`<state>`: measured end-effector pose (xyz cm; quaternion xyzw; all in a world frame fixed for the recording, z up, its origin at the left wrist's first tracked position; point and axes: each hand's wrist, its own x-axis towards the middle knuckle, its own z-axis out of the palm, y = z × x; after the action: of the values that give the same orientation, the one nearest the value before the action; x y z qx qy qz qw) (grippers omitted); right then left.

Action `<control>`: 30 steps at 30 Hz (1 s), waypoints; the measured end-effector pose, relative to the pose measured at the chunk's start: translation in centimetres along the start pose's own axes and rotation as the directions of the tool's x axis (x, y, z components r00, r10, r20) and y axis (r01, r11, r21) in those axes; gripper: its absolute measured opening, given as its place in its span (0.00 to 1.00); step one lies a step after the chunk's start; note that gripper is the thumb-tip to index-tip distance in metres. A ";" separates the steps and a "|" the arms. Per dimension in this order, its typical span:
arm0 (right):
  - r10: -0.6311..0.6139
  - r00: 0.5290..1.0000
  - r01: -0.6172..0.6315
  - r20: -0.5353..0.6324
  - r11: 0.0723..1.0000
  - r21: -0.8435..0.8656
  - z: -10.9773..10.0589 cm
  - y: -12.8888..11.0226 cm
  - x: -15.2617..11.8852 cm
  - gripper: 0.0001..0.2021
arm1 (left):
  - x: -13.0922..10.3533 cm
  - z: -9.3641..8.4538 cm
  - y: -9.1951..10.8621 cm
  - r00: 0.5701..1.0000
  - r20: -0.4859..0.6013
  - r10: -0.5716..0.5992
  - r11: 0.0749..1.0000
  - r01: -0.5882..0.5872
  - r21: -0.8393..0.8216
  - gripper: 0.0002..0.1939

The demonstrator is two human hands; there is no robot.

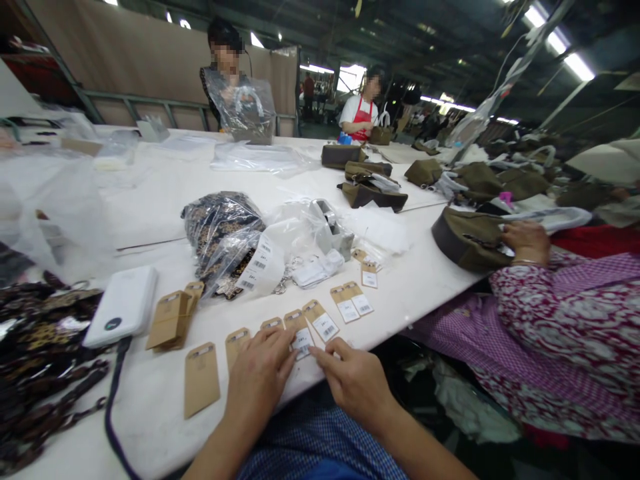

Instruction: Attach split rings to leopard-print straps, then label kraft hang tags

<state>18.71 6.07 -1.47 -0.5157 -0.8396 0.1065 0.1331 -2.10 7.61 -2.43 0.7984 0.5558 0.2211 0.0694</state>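
Note:
A row of brown card hang tags lies along the table's front edge, several with white barcode stickers. My left hand (263,365) is closed, thumb and forefinger at the left edge of one stickered hang tag (301,339). My right hand (353,381) has thumb and forefinger pinched together at the same tag's lower right corner. Another stickered tag (324,323) lies just beyond my right fingertips. Plain brown tags (202,380) lie left of my left hand, one partly covered by it. A sheet of printed barcode labels (257,261) rests behind them on clear plastic.
A banded tag stack (170,319) and white power bank (123,307) with a dark cable sit left, near dark chains (45,380). A plastic-wrapped patterned bag (223,230) lies behind. At right, a co-worker's hand (526,241) touches an olive handbag (467,239). Two people stand across the table.

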 end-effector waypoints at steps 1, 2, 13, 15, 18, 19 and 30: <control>-0.007 1.000 0.007 0.011 1.000 -0.002 0.1 0.0 -0.2 0.19 | -0.1 0.1 0.0 0.999 -0.008 0.038 0.999 -0.038 0.005 0.15; -0.001 1.000 0.001 0.019 1.000 -0.003 0.2 0.1 -0.3 0.19 | -0.3 0.3 -0.1 0.997 -0.021 0.077 0.997 -0.077 0.010 0.14; 0.049 0.998 -0.049 0.028 0.999 -0.023 0.3 -0.1 -0.5 0.18 | -2.6 -0.3 -1.3 0.945 0.131 0.301 0.935 -0.319 0.154 0.30; 0.041 0.999 -0.040 0.032 0.998 -0.042 0.3 -0.2 -0.5 0.18 | -2.6 -0.5 -1.2 0.950 0.122 0.289 0.942 -0.305 0.142 0.28; 0.017 0.999 -0.015 0.037 0.998 -0.061 0.2 -0.2 -0.4 0.19 | -2.5 -0.2 -0.9 0.958 0.088 0.273 0.952 -0.282 0.115 0.27; 0.014 0.999 -0.012 0.039 0.998 -0.065 0.2 -0.2 -0.4 0.19 | -2.5 0.0 -0.7 0.958 0.084 0.274 0.953 -0.282 0.109 0.28; 0.042 0.997 -0.037 0.057 0.995 -0.090 -0.2 -0.5 -0.3 0.20 | -2.2 -1.3 -0.7 0.938 0.131 0.320 0.937 -0.334 0.106 0.26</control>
<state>18.45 5.56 -1.17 -0.5341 -0.8368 0.0869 0.0831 -3.90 5.69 -2.14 0.8935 0.4235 0.1487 0.0118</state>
